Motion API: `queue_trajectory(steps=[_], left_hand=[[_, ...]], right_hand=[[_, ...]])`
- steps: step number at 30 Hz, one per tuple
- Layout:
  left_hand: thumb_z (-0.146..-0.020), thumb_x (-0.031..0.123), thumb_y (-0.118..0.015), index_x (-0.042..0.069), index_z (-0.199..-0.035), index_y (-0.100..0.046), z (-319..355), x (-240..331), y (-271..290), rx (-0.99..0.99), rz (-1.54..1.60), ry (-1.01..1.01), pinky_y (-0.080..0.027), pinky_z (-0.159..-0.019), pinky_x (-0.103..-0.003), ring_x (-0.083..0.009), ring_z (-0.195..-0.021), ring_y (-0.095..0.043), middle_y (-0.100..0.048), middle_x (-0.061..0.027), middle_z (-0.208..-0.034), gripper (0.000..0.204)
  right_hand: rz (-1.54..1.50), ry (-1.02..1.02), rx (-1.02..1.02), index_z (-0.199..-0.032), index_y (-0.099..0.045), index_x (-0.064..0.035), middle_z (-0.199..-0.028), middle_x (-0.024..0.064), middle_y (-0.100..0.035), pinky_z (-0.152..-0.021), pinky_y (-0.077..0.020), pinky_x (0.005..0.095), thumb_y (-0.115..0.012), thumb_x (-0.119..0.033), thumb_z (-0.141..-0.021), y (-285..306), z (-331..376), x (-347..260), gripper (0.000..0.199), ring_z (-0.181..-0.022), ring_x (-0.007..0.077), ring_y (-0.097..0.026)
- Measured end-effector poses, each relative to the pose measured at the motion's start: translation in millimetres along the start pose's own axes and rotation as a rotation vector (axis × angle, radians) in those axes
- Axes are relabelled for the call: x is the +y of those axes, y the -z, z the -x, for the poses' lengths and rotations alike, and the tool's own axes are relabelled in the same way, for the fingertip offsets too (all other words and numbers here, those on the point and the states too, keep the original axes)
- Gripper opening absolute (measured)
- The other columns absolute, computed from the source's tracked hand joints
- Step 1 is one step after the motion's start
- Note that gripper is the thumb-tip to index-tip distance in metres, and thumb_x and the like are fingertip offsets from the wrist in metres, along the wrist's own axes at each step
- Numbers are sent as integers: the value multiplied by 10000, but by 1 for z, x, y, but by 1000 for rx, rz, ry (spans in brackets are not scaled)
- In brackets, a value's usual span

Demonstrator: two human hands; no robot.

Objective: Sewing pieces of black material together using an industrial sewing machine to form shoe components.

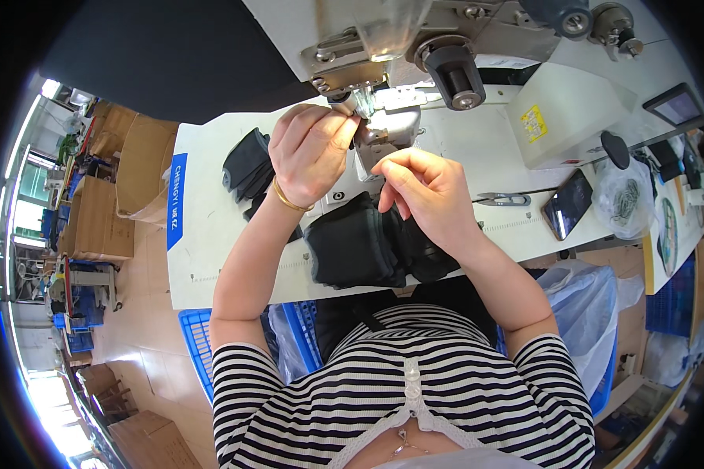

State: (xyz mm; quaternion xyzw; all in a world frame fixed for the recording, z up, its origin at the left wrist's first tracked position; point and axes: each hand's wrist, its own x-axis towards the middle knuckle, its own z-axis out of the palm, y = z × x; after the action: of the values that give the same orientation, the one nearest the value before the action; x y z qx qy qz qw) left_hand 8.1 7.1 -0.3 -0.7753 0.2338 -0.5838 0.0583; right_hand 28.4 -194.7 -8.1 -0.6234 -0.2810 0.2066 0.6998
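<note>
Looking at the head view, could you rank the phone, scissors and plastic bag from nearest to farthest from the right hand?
1. Scissors, just right of the right hand.
2. Phone, farther right.
3. Plastic bag, farthest right.

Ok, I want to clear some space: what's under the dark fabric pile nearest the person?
White tabletop shows around the dark fabric pile, which appears to rest on it. The surface directly beneath is covered, and the right hand hides part of the pile.
</note>
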Motion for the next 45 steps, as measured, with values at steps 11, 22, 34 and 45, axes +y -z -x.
queue_trajectory(steps=[11, 22, 34, 45], left_hand=[[-630, 27, -753, 10, -899, -643, 15, 11, 1, -283, 71, 509, -409, -908, -431, -369, -1051, -543, -576, -187, -1107, 291], [-636, -16, -583, -9, -1132, -659, 122, -1, 137, -765, -131, 565, -402, -957, -431, -304, -1063, -565, -628, -103, -1096, 501], [-761, 105, -780, 3, -1072, -671, 55, 77, 75, -687, 375, 763, -461, -844, -388, -312, -950, -577, -606, -120, -1020, 345], [-769, 77, -755, 6, -980, -668, 51, 94, 74, -680, 301, 738, -458, -795, -385, -287, -913, -580, -603, -96, -967, 239]], right_hand=[[1037, 279, 246, -1165, -621, 53, -1082, 167, -581, -915, -456, 395, -788, -293, -806, 50, 24, 41, 526, -1052, 307, -570], [909, 7, 134, -1205, -620, 40, -1074, 150, -565, -942, -438, 422, -772, -297, -803, 56, 17, 54, 546, -1058, 323, -552], [844, 445, 261, -903, -591, -11, -991, 113, -649, -812, -472, 387, -700, -36, -849, 50, 23, 51, 124, -921, 287, -607], [680, 246, 229, -1001, -637, 21, -860, 114, -668, -671, -501, 336, -655, -11, -898, 53, 26, 43, 109, -744, 254, -633]])
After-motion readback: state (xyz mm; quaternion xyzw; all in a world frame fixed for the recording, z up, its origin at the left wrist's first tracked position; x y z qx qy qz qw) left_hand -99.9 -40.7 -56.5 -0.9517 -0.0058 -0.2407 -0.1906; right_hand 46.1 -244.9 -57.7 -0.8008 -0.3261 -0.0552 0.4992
